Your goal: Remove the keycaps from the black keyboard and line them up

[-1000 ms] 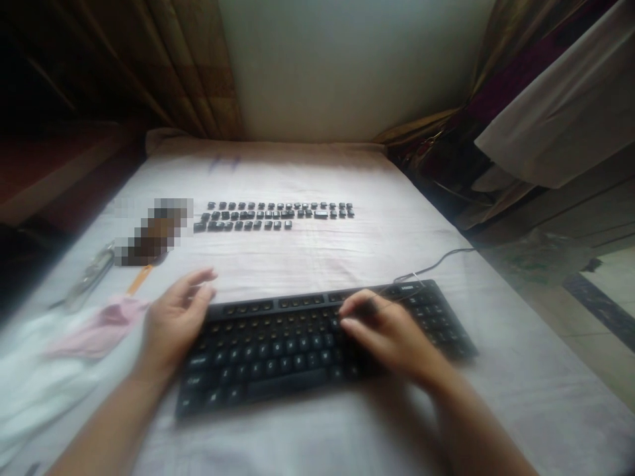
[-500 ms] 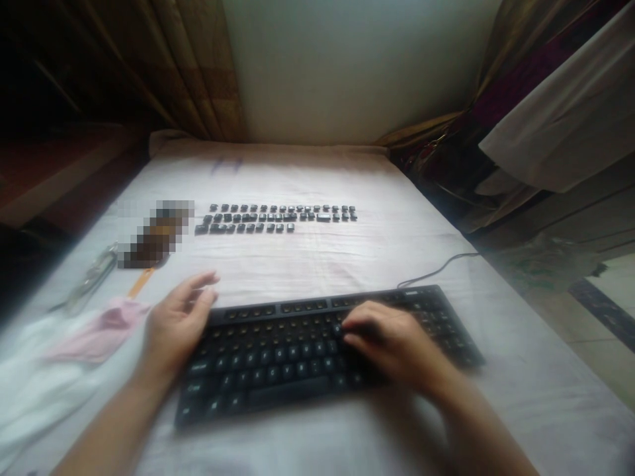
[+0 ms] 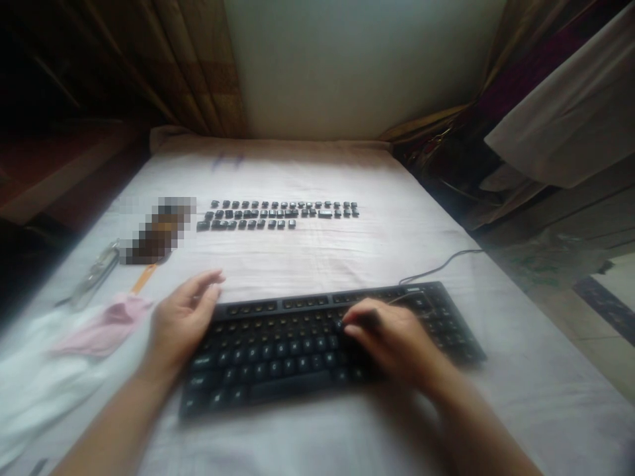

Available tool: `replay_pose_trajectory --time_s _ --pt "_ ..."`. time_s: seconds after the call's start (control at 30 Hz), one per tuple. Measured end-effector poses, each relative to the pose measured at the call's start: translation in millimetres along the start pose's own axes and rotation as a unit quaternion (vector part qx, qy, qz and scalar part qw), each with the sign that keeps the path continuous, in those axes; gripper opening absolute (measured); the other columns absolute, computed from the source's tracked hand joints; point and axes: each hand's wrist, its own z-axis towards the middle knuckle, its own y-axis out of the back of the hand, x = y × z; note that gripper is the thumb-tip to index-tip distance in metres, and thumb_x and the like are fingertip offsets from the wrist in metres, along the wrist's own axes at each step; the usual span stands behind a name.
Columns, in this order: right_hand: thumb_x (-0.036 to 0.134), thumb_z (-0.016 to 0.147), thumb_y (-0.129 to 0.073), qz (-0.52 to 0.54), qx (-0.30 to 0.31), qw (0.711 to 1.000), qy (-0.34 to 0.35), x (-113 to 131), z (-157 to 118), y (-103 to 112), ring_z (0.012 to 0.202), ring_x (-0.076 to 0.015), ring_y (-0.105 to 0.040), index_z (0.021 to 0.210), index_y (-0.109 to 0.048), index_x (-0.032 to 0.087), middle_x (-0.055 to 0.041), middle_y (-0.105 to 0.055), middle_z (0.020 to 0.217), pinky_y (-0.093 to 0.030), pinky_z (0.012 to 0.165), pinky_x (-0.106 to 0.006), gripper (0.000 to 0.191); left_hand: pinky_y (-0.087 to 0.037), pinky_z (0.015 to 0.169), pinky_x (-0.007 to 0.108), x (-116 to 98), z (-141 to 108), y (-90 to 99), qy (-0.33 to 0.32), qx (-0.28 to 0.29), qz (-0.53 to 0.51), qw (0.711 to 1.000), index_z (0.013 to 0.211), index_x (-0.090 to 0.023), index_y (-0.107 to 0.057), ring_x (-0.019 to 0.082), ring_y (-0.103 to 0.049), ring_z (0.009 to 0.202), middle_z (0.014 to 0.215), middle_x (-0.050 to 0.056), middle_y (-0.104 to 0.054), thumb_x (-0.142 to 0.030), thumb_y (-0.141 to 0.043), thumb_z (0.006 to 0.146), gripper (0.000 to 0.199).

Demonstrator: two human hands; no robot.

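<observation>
A black keyboard (image 3: pixel 292 385) lies slightly slanted in front of me. Its lower rows carry keycaps, while the upper rows show bare key posts. My left hand (image 3: pixel 186 317) rests at its upper left corner, empty, thumb a little apart from the loosely bent fingers. Over the right-middle part, my right hand (image 3: pixel 391 334) is closed in a pinch, fingertips at a small dark keycap (image 3: pixel 340 326) among the bare posts. The palm side is in dark shadow. Loose black keycaps (image 3: pixel 260 224) stand in three rows on the cloth beyond the keyboard.
A pale cloth (image 3: pixel 297 264) covers the surface. On the left are a pixelated brown item (image 3: pixel 159 231), an orange strip (image 3: pixel 144 279), a clear packet-like object (image 3: pixel 96 274), and pink cloth (image 3: pixel 106 327) on white fabric. The keyboard cable (image 3: pixel 441 264) runs off the right edge.
The view has shifted slightly. Both hands stay in nearly the same places on the keyboard, the right still pinching at the same spot. The rows of loose keycaps look unchanged.
</observation>
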Motion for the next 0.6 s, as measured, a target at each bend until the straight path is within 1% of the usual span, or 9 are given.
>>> replay_pose_trajectory --time_s 0.2,0.4,0.6 --pt "0.018 0.089 -0.057 0.005 -0.011 1.0 -0.011 0.2 -0.7 -0.7 0.072 -0.0165 -0.07 0.089 -0.061 0.02 -0.0042 -0.073 0.081 -0.056 0.069 -0.026 0.005 -0.051 0.095 0.037 1.8 0.3 -0.4 -0.009 -0.004 0.012 1.0 0.111 -0.026 -0.068 0.022 -0.072 0.094 0.107 0.002 -0.075 -0.047 -0.053 0.082 0.039" --pt "0.021 0.087 -0.059 0.05 0.0 0.994 -0.098 1.9 2.3 1.0 0.072 -0.0165 -0.071 0.085 -0.065 0.02 -0.0024 -0.074 0.078 -0.054 0.069 -0.026 0.006 -0.051 0.095 0.036 0.6 0.9 -1.6 -0.014 -0.013 0.017 1.0 0.109 -0.025 -0.069 0.023 -0.071 0.096 0.104 0.002 -0.076 -0.047 -0.053 0.082 0.038" --pt "0.024 0.084 -0.06 0.092 0.0 0.986 -0.142 1.9 4.6 1.1 0.07 -0.017 -0.07 0.082 -0.067 0.02 -0.0024 -0.073 0.076 -0.053 0.068 -0.026 0.009 -0.052 0.095 0.037 -2.4 0.7 -1.3 -0.012 -0.01 0.018 1.0 0.11 -0.024 -0.069 0.023 -0.071 0.094 0.105 0.003 -0.076 -0.046 -0.052 0.081 0.04"
